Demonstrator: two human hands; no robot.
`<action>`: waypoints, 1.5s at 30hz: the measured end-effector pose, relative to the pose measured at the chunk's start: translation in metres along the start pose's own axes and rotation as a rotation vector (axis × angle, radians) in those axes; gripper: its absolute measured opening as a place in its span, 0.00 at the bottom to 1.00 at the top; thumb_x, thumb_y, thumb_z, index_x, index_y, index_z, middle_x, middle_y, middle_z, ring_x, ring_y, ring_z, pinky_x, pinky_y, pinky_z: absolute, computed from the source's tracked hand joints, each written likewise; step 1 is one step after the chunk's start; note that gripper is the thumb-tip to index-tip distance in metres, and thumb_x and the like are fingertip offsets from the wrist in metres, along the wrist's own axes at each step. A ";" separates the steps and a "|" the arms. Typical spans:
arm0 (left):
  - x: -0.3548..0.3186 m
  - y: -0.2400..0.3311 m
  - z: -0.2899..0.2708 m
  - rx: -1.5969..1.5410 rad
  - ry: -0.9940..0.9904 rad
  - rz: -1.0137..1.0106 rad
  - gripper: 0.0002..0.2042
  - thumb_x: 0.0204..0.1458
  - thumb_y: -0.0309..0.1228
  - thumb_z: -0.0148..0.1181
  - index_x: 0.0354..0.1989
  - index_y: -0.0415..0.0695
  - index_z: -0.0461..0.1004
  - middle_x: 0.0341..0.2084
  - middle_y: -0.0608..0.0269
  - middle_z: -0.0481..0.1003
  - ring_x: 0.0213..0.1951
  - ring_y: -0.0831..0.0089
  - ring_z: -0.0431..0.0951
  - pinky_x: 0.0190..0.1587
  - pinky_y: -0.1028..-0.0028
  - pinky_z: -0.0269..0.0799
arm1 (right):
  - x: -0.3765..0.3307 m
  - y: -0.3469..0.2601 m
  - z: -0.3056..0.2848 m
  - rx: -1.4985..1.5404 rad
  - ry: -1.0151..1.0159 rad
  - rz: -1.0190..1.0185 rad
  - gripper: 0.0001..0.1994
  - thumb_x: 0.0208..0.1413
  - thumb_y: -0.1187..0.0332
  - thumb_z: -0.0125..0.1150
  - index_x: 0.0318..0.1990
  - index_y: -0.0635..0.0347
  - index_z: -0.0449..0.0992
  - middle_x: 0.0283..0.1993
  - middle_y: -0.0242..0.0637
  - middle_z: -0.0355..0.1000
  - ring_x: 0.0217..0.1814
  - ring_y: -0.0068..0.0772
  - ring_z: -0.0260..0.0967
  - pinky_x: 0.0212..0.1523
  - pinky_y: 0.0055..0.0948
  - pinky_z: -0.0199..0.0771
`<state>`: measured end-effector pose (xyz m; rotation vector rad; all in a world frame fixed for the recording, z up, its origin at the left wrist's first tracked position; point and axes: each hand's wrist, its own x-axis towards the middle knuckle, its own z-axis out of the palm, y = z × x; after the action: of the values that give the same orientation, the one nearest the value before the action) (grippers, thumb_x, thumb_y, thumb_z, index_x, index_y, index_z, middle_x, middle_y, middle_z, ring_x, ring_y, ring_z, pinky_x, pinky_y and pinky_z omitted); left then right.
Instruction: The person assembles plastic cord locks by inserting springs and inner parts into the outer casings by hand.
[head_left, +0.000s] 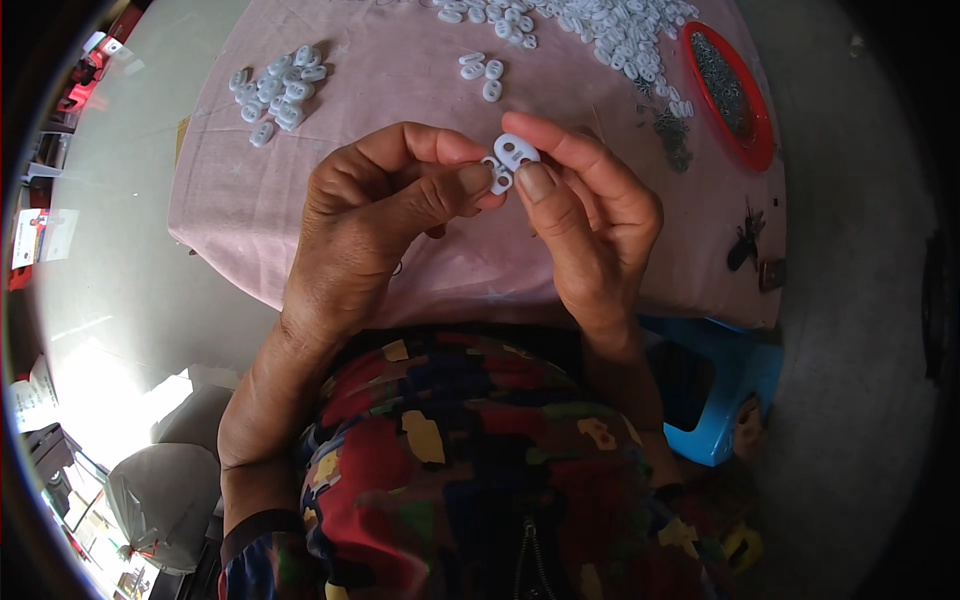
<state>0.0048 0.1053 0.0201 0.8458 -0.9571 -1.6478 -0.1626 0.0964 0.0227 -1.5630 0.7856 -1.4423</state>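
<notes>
Your worktop [390,70] wears a pink cloth, with a blue stool [738,375] under its right edge. Above its near side your left hand [370,205] and right hand [590,215] come close together, each pinched, thumb against fingers, on a small white part. The big white heap [620,30] lies at the far side; right of it, the red tray [757,150] carries grey bits [722,85]. A smaller white pile [280,90] sits at the left, and four loose pieces [472,70] lie just beyond your fingertips. The left white part [502,183] and the right white part [514,150] meet at their edges — whether they are joined, I cannot tell. For good control, I'd keep both pinches light, hold the left one steady while the right one turns, and leave the holes uncovered — your thumbs partly hide both parts.
</notes>
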 end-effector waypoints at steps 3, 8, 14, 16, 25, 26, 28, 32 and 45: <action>-0.002 0.000 0.000 0.009 0.014 0.012 0.08 0.54 0.27 0.60 0.41 0.38 0.75 0.32 0.62 0.79 0.37 0.77 0.79 0.36 0.83 0.68 | 0.000 -0.004 -0.003 -0.051 0.010 0.058 0.14 0.58 0.75 0.55 0.51 0.69 0.73 0.32 0.26 0.70 0.26 0.10 0.55 0.26 0.13 0.54; -0.001 0.000 0.002 -0.007 0.001 0.013 0.08 0.53 0.24 0.60 0.41 0.38 0.75 0.32 0.62 0.79 0.37 0.78 0.79 0.39 0.82 0.70 | 0.001 -0.001 -0.011 -0.040 0.048 0.065 0.14 0.57 0.76 0.55 0.51 0.68 0.73 0.32 0.27 0.70 0.27 0.11 0.58 0.28 0.12 0.58; 0.001 -0.004 0.002 -0.013 0.032 0.048 0.09 0.52 0.26 0.61 0.41 0.39 0.75 0.30 0.63 0.78 0.35 0.77 0.77 0.34 0.80 0.64 | 0.005 0.044 -0.040 -0.679 -0.050 -0.053 0.14 0.50 0.81 0.58 0.46 0.64 0.76 0.36 0.34 0.74 0.36 0.26 0.72 0.37 0.20 0.71; 0.002 -0.005 0.001 0.001 0.036 0.057 0.09 0.52 0.26 0.61 0.41 0.39 0.75 0.30 0.64 0.77 0.34 0.77 0.76 0.35 0.80 0.64 | 0.005 0.053 -0.043 -0.931 -0.122 -0.107 0.14 0.47 0.80 0.59 0.43 0.59 0.78 0.38 0.42 0.74 0.36 0.33 0.74 0.32 0.26 0.73; 0.002 -0.004 0.004 0.048 0.064 0.104 0.09 0.52 0.25 0.61 0.40 0.39 0.75 0.30 0.65 0.77 0.33 0.79 0.75 0.35 0.81 0.65 | 0.006 -0.003 -0.028 -0.354 -0.136 -0.015 0.09 0.52 0.81 0.60 0.42 0.67 0.76 0.39 0.32 0.72 0.34 0.13 0.63 0.34 0.12 0.61; 0.002 -0.004 0.004 0.048 0.062 0.106 0.09 0.52 0.25 0.61 0.40 0.39 0.75 0.30 0.65 0.77 0.33 0.79 0.75 0.35 0.81 0.65 | 0.006 -0.001 -0.029 -0.367 -0.170 -0.075 0.07 0.54 0.82 0.58 0.41 0.69 0.76 0.39 0.34 0.71 0.34 0.13 0.62 0.33 0.12 0.61; 0.000 -0.004 0.005 0.073 0.066 0.100 0.08 0.52 0.25 0.61 0.39 0.39 0.75 0.29 0.66 0.77 0.33 0.80 0.75 0.35 0.83 0.65 | 0.006 -0.001 -0.029 -0.360 -0.181 -0.064 0.07 0.53 0.82 0.58 0.40 0.69 0.75 0.38 0.34 0.71 0.34 0.12 0.62 0.33 0.12 0.61; 0.000 -0.002 0.008 0.092 0.063 0.109 0.08 0.52 0.26 0.61 0.39 0.39 0.74 0.28 0.66 0.77 0.33 0.81 0.75 0.34 0.83 0.65 | 0.005 0.000 -0.029 -0.327 -0.207 -0.032 0.04 0.54 0.83 0.57 0.37 0.69 0.74 0.36 0.33 0.70 0.33 0.12 0.62 0.34 0.11 0.61; 0.003 -0.015 0.000 0.127 0.064 0.110 0.05 0.54 0.21 0.59 0.38 0.37 0.74 0.30 0.66 0.77 0.33 0.84 0.74 0.37 0.84 0.69 | 0.000 0.010 -0.017 -0.253 -0.172 0.100 0.03 0.56 0.79 0.58 0.37 0.69 0.73 0.34 0.31 0.71 0.36 0.15 0.66 0.37 0.14 0.66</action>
<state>-0.0021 0.1055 0.0067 0.9094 -1.0530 -1.4697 -0.1780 0.0897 0.0135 -1.7843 0.9568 -1.1530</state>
